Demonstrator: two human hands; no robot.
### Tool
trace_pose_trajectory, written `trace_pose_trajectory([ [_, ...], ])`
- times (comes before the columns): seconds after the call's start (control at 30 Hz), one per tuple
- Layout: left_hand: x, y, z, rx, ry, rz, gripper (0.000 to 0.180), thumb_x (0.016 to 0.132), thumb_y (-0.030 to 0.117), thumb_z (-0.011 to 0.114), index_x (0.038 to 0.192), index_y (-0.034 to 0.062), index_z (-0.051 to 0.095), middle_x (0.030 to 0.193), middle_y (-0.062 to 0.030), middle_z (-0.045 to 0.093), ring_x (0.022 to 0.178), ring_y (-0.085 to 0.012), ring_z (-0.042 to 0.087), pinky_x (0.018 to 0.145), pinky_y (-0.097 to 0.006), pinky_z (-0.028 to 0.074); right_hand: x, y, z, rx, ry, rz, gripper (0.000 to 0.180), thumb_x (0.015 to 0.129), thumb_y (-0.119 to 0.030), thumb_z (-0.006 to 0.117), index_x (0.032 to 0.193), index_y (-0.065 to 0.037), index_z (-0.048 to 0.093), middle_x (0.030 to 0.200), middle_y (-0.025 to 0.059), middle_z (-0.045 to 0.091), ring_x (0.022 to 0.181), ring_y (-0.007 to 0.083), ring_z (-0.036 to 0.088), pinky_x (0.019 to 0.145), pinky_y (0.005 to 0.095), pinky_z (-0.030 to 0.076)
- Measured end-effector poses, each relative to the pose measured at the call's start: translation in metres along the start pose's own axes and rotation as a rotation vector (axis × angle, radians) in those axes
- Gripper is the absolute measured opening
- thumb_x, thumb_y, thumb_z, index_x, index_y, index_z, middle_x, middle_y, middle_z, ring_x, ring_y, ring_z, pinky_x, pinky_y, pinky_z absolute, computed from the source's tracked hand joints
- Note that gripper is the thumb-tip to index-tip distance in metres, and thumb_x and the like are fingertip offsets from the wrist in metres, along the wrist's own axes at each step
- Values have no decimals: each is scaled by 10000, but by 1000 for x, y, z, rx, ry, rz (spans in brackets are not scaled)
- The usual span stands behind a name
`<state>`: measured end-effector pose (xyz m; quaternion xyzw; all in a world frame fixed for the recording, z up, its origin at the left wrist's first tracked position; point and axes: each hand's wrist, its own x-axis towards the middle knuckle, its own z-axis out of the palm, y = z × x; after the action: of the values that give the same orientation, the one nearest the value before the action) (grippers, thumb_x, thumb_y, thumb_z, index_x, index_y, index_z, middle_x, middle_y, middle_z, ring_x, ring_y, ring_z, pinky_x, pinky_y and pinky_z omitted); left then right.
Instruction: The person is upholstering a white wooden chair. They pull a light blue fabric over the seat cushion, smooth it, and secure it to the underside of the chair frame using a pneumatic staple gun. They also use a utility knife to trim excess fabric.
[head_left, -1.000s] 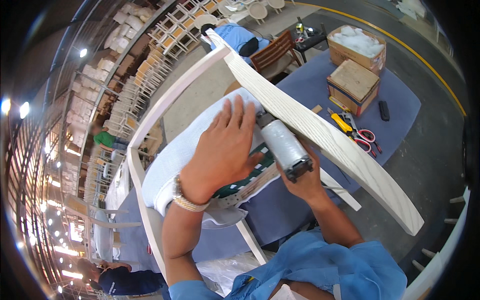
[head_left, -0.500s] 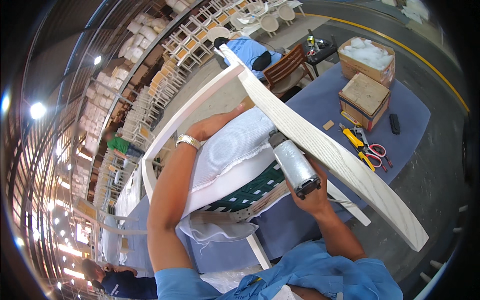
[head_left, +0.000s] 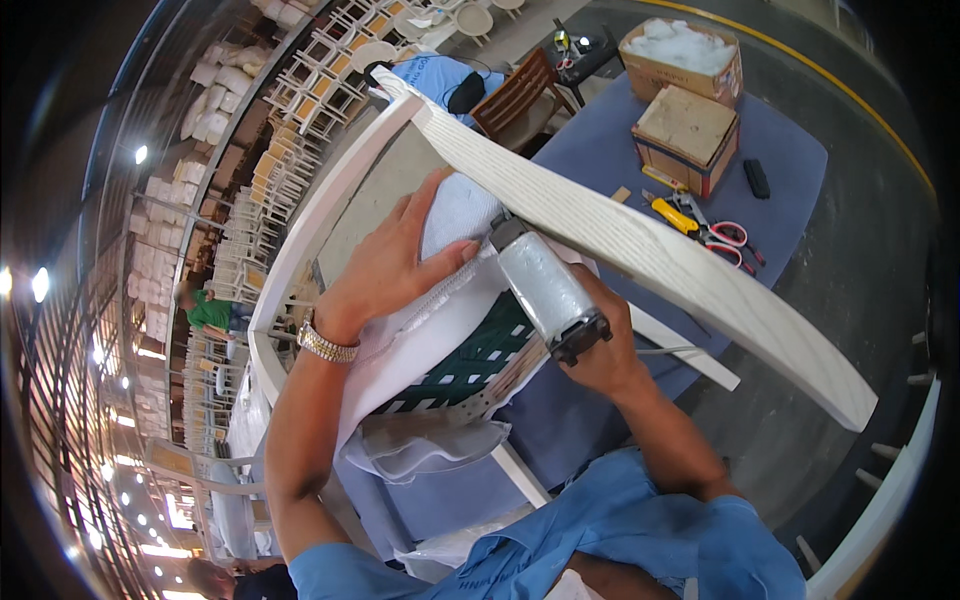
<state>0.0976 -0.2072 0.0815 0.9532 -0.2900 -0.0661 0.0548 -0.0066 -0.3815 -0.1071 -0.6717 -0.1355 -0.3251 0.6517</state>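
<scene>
The right hand is gripping a silver tool, fingers closed, just beside a pale chair rail, while the left hand, fingers extended, thumb apart, is resting on white seat fabric, scissors lying beyond.

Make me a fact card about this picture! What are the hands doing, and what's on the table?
Left hand: spread on white seat fabric
Left wrist: metal watch
Right hand: gripping silver-and-black staple gun
Chair frame: pale wood
Webbing: green
Table: blue; holds red-handled scissors, closed cardboard box, box of white stuffing
</scene>
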Motion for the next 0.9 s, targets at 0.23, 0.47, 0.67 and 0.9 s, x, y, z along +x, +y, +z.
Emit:
trace_pose_trajectory([
  [0.23, -9, -5, 13, 133, 81, 49, 954, 858, 360, 719, 1608, 41, 223, 1496, -331, 438, 1344, -483, 488, 1124, -486, 396, -9, -17, 8, -20, -60, -29, 661, 687, -80, 825, 1304, 18, 610, 1154, 214, 673, 1014, 383, 696, 879, 388, 555],
  [0.47, -6, 2, 15, 161, 63, 0, 975, 813, 201, 734, 1610, 20, 201, 1515, -330, 417, 1374, -483, 463, 1151, -472, 377, -15, -8, 17, -7, -70, -2, 780, 641, -45, 838, 1373, 11, 574, 1223, 202, 653, 1071, 387, 678, 907, 370, 542],
  [0.67, -6, 2, 17, 166, 69, -8, 995, 806, 164, 754, 1613, 29, 187, 1496, -335, 430, 1358, -502, 468, 1136, -485, 395, -13, -14, 15, -1, -110, 37, 788, 631, -40, 835, 1372, -4, 567, 1218, 199, 642, 1069, 396, 673, 889, 390, 545],
  [0.9, -3, -3, 20, 239, 95, 54, 1079, 751, 204, 805, 1615, 76, 172, 1447, -358, 449, 1206, -563, 552, 1028, -569, 479, -10, -15, 14, 55, -145, 10, 603, 712, -69, 800, 1276, 36, 615, 1173, 196, 677, 1031, 364, 689, 919, 390, 537],
])
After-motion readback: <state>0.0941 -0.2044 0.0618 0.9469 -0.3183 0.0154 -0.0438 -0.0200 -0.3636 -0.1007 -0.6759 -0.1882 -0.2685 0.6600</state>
